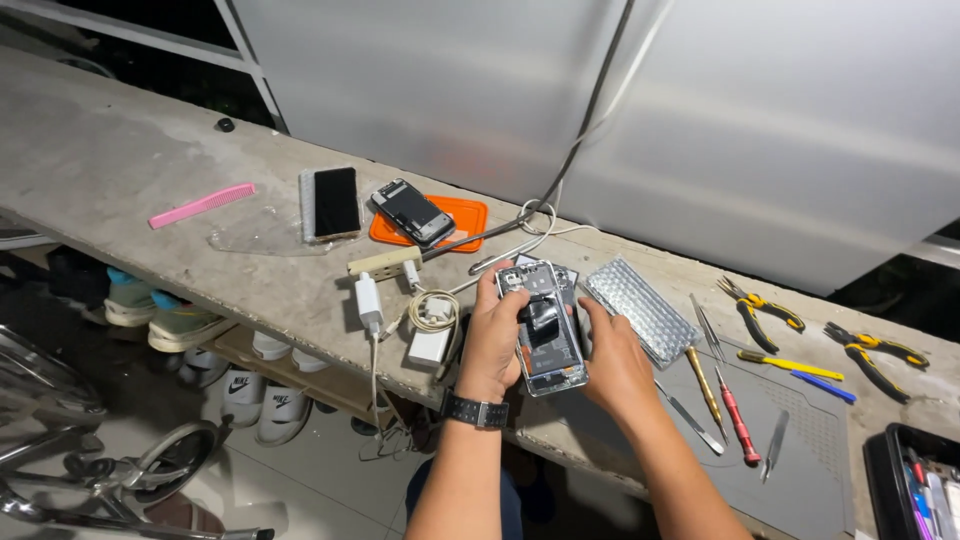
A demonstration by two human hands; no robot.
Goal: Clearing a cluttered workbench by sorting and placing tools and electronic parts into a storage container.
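Head view, left to right from the hands. Far left of left hand point(492, 340): flat pink plastic comb point(201, 205), then upright black-screened phone with clear wrap point(331, 202), then dark opened handset point(413, 212) lying on orange rectangular tray point(470, 215). Just left of left hand: white plug-in charger blocks with coiled cable point(430, 315) on grey concrete counter point(120, 150).

Left hand, black wristwatch point(475, 411) at wrist, fingers closed around left long edge of opened silver-framed smartphone with back cover off point(545, 335). Right hand point(612, 360) closed on right long edge, thumb pressed near middle of exposed internals. Phone held between both hands, lifted just above counter's near edge, internals facing up toward camera.

Doing it well, judged: grip by frame edges only, keep thumbs off the dark flex part in the middle, hold phone level so loose bits stay in, work over grey mat point(790, 440).

Orientation: long axis runs roughly away from person, tilted slightly; top end points to far wall, bottom end toward the body.

Just right of right hand: silvery bubble-textured pouch point(642, 310). Further right: yellow-handled screwdriver point(705, 385), red-handled screwdriver point(738, 420), metal tweezers point(707, 325). Well right: yellow-and-black pliers point(760, 310), second pair beyond.
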